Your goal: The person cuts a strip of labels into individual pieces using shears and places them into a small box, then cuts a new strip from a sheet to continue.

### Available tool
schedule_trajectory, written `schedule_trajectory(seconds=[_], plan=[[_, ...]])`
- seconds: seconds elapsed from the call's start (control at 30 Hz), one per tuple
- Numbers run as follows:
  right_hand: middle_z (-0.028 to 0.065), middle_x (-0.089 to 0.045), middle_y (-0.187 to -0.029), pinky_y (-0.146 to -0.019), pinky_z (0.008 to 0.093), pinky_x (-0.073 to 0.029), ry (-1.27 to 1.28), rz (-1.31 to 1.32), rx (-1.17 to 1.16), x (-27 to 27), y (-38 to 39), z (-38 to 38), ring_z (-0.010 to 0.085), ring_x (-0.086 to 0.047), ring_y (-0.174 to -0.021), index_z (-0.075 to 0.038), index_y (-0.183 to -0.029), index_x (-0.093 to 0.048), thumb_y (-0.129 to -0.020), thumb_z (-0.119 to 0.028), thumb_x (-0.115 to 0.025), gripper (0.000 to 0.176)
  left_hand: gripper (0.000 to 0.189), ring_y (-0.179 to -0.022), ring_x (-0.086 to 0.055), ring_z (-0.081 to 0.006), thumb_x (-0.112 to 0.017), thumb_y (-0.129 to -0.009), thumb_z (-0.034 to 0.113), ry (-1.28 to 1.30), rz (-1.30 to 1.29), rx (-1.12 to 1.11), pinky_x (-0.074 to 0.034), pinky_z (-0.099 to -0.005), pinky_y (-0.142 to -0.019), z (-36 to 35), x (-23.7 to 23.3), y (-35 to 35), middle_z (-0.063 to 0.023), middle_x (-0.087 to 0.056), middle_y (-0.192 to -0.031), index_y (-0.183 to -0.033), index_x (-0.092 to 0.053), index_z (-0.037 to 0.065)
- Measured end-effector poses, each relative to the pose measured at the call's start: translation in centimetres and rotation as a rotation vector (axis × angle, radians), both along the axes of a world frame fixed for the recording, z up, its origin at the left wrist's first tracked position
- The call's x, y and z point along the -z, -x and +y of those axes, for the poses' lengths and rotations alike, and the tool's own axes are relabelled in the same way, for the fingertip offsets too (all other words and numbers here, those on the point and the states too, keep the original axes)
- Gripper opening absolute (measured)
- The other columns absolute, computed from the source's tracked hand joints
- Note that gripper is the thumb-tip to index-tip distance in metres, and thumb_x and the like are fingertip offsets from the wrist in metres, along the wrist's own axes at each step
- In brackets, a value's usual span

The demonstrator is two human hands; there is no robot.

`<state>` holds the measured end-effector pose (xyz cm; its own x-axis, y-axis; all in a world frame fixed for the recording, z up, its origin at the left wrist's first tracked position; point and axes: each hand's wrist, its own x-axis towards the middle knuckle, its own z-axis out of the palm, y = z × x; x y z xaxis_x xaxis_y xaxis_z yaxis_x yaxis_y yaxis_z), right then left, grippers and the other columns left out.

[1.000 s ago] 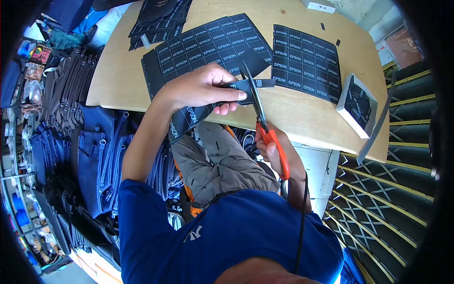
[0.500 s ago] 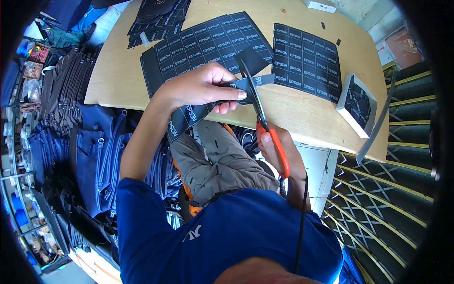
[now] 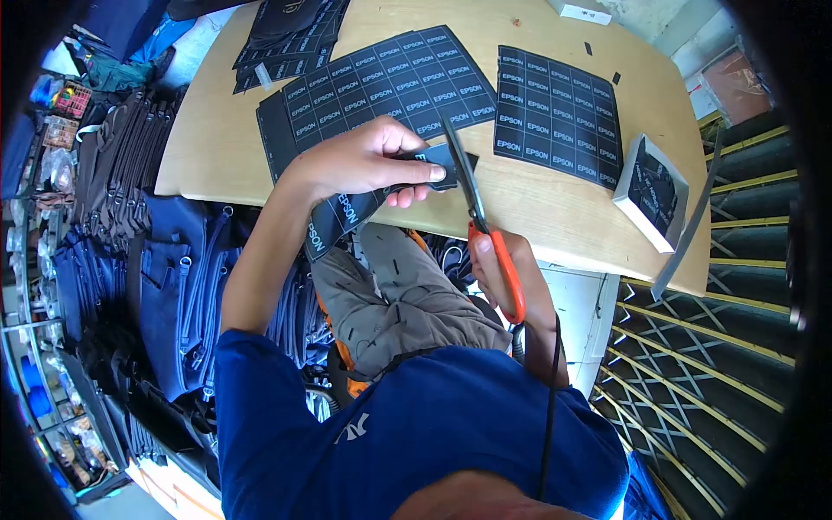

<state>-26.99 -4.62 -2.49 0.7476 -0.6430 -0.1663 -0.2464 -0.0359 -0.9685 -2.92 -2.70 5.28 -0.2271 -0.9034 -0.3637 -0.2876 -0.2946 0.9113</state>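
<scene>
My left hand point(image 3: 381, 160) pinches a black strip printed with EPSON labels point(image 3: 334, 221) between thumb and fingers, just over the table's near edge. The strip's lower part hangs down toward my lap, and its short cut end sticks out past my thumb. My right hand point(image 3: 498, 264) grips orange-handled scissors point(image 3: 472, 195), blades pointing up and away from me. The blades look nearly closed and cross the strip's end in this view. Beyond my hands lies a large black sheet of EPSON labels point(image 3: 381, 82), and to its right a second label sheet point(image 3: 557, 117).
A white open box point(image 3: 676, 208) holding black pieces sits at the table's point(image 3: 520, 208) right edge, beside a long dark strip point(image 3: 689, 230). More black sheets point(image 3: 286, 39) are stacked at the back left. Dark blue bags point(image 3: 178, 286) hang on the left, and a folding metal gate point(image 3: 693, 364) stands right.
The scissor blades have come together, and the end piece that stuck out past them is off the strip. The left hand keeps nearly the same place.
</scene>
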Motion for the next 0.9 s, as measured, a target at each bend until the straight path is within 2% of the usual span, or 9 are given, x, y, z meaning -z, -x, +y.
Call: schedule_trajectory(seconds=[0.1,0.23,0.27,0.37,0.4,0.43,0.53,0.63,0.9], plan=[[0.0101,-0.044,-0.058,-0.048,0.0319,-0.036,0.02,-0.079,0.033,0.1,0.1,0.0,0.0159,-0.04,-0.051,0.003,-0.076,-0.05,-0.093,-0.04,-0.048,0.046,0.027,-0.053,-0.054,-0.0057,-0.061,-0.088,0.022,-0.019,-0.002,-0.016,-0.044,-0.0192,-0.049,0.0,-0.1,-0.4,-0.0038,-0.061,-0.064,-0.078,-0.064,-0.003],[0.0054,-0.042,-0.067,-0.052,0.0286,-0.037,0.005,-0.266,0.042,1.2,0.8,-0.3,0.0114,-0.041,-0.058,0.001,-0.084,-0.045,-0.089,-0.054,-0.043,0.056,0.023,-0.045,-0.049,-0.0055,-0.059,-0.088,0.017,0.043,0.013,-0.099,-0.039,-0.0201,-0.042,0.8,0.8,-0.5,-0.0015,-0.057,-0.06,-0.077,-0.061,-0.002],[0.003,-0.04,-0.07,-0.054,0.0262,-0.036,-0.219,-0.319,0.064,1.2,0.9,0.1,0.0096,-0.041,-0.06,-0.001,-0.086,-0.043,-0.087,-0.061,-0.042,0.059,0.022,-0.046,-0.049,-0.0055,-0.059,-0.089,0.016,0.075,0.04,-0.147,-0.039,-0.0202,-0.042,1.2,1.1,-0.5,-0.0015,-0.057,-0.06,-0.078,-0.061,-0.002],[0.0014,-0.038,-0.071,-0.054,0.024,-0.036,-0.057,-0.38,0.046,1.0,0.9,0.0,0.0074,-0.041,-0.06,-0.001,-0.088,-0.041,-0.085,-0.059,-0.047,0.058,0.02,-0.047,-0.052,-0.0064,-0.058,-0.089,0.015,0.103,0.128,-0.25,-0.042,-0.02,-0.043,3.1,1.8,0.7,-0.0026,-0.058,-0.062,-0.081,-0.061,-0.002],[0.0009,-0.042,-0.072,-0.054,0.0205,-0.034,-0.005,-0.359,0.045,1.3,0.8,0.0,0.0047,-0.041,-0.061,-0.001,-0.09,-0.043,-0.086,-0.042,-0.059,0.044,0.019,-0.048,-0.053,-0.0067,-0.058,-0.089,0.015,0.095,0.145,-0.268,-0.043,-0.02,-0.044,3.8,2.1,1.4,-0.0031,-0.058,-0.063,-0.081,-0.061,-0.003],[0.0009,-0.042,-0.072,-0.054,0.0205,-0.034,-0.005,-0.36,0.047,1.0,0.6,0.3,0.0047,-0.041,-0.061,-0.001,-0.09,-0.043,-0.086,-0.042,-0.059,0.044,0.019,-0.049,-0.055,-0.007,-0.057,-0.089,0.014,0.085,0.163,-0.286,-0.044,-0.0199,-0.044,4.6,2.5,2.1,-0.0036,-0.059,-0.064,-0.082,-0.061,-0.003],[0.0008,-0.052,-0.078,-0.052,0.0166,-0.03,-0.103,-0.42,0.152,-0.2,-1.0,1.9,0.0006,-0.038,-0.058,-0.001,-0.094,-0.047,-0.08,-0.005,-0.068,0.026,0.02,-0.054,-0.058,-0.0081,-0.055,-0.091,0.015,0.06,0.233,-0.309,-0.046,-0.0203,-0.048,6.6,3.5,4.1,-0.0046,-0.061,-0.067,-0.083,-0.061,-0.003],[0.0005,-0.054,-0.079,-0.049,0.0162,-0.029,-0.074,-0.366,0.164,-0.6,-1.6,2.7,-0.001,-0.036,-0.055,-0.002,-0.095,-0.047,-0.081,-0.006,-0.067,0.026,0.022,-0.058,-0.06,-0.0087,-0.054,-0.092,0.016,0.032,0.292,-0.284,-0.049,-0.021,-0.053,7.9,3.9,5.5,-0.0055,-0.062,-0.069,-0.085,-0.061,-0.004],[0.0005,-0.056,-0.083,-0.048,0.0159,-0.029,0.008,-0.42,0.145,-0.3,-1.9,3.7,-0.0018,-0.036,-0.054,-0.002,-0.097,-0.046,-0.08,0.001,-0.065,0.026,0.021,-0.053,-0.059,-0.0078,-0.056,-0.091,0.017,0.056,0.288,-0.29,-0.048,-0.0202,-0.048,9.9,3.7,6.5,-0.0044,-0.061,-0.068,-0.089,-0.062,-0.004]])
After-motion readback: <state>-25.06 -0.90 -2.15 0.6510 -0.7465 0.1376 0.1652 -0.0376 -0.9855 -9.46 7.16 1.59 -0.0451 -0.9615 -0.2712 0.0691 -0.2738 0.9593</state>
